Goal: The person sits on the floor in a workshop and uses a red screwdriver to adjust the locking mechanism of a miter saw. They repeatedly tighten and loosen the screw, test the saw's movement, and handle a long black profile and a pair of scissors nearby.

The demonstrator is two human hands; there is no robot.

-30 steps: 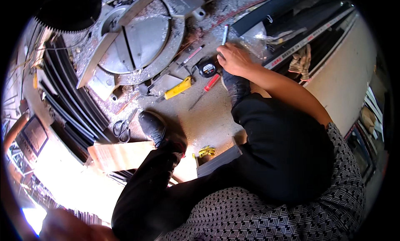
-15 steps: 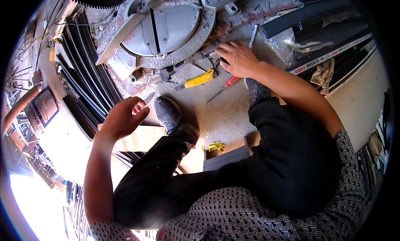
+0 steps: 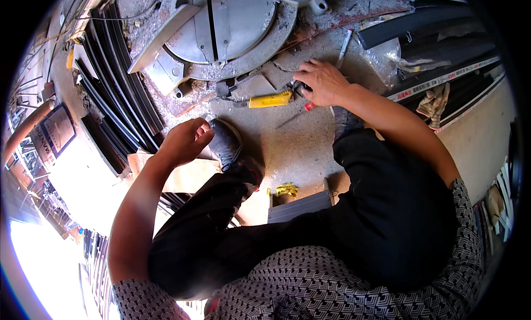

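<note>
My left hand (image 3: 186, 141) hangs above the toe of my left shoe (image 3: 225, 143), its fingers curled in; whatever they may hold is hidden. My right hand (image 3: 323, 82) is low over the floor with bent fingers, around a small dark thing I cannot make out. Just left of its fingertips lies a yellow utility knife (image 3: 270, 100). Partly below this hand is a screwdriver (image 3: 310, 106) with a red handle, its thin shaft pointing toward me. A white marker pen (image 3: 344, 45) lies beyond the hand, to the right.
A miter saw base (image 3: 227, 29) with a round table stands ahead, strewn with shavings. Dark strips (image 3: 110, 71) lie at the left, more dark profiles (image 3: 437, 32) at the right, with a work glove (image 3: 433, 104) on them. A grey box (image 3: 301, 208) sits between my legs.
My right hand has shifted slightly right and nearer; a dark piece that lay by its fingertips no longer shows there. My left hand has moved slightly right, over the shoe. The view has tilted a little.
</note>
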